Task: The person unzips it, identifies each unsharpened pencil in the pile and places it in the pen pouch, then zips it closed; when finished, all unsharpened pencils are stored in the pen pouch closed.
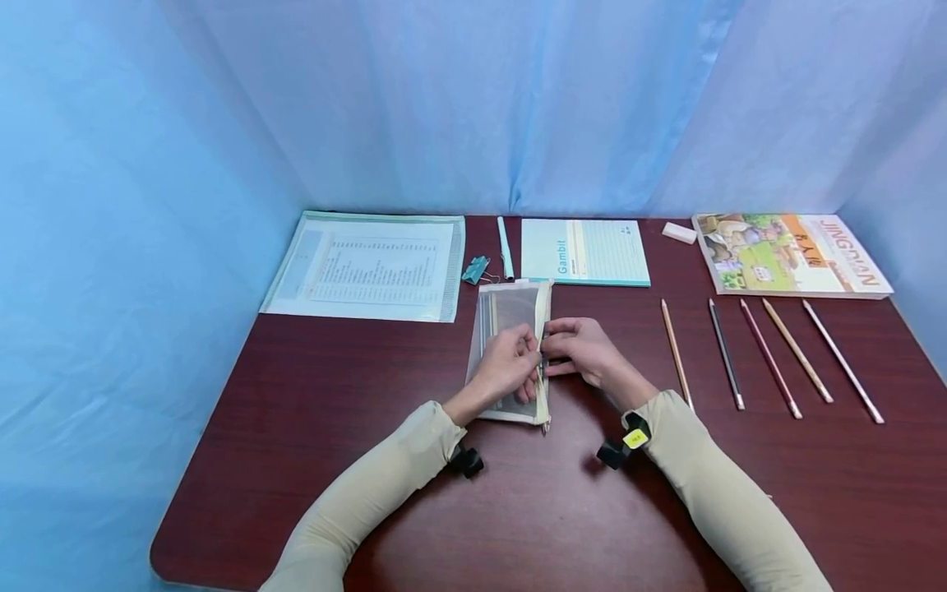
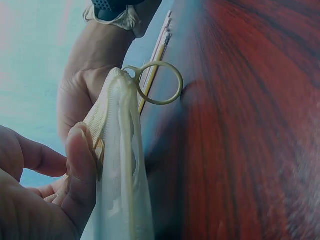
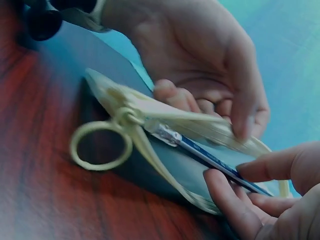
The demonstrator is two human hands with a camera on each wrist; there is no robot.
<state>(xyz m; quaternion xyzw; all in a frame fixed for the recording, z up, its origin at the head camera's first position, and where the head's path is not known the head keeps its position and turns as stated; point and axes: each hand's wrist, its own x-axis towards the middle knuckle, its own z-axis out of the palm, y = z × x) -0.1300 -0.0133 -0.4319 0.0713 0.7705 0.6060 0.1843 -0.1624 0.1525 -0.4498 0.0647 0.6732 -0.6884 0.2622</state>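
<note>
A translucent mesh zipper pouch [image 1: 510, 300] with a cream zipper edge lies on the table in front of me. My left hand [image 1: 506, 362] pinches the pouch's edge between thumb and fingers, holding the mouth apart. From the other side, my right hand [image 1: 584, 349] holds a dark blue pencil [image 3: 205, 158] within the open mouth, fingertips and thumb around its shaft. The pencil's silver end lies close to the zipper's end in the right wrist view; its far end is hidden by the fingers. A cream ring [image 2: 181, 82] hangs at the pouch's end.
Several pencils [image 1: 773, 358] lie to the right, below an illustrated book [image 1: 784, 255] and a white eraser [image 1: 679, 233]. Behind the pouch are a notebook [image 1: 584, 251], a pen [image 1: 505, 247] and a teal binder clip [image 1: 475, 270]. A document folder [image 1: 370, 267] lies at back left.
</note>
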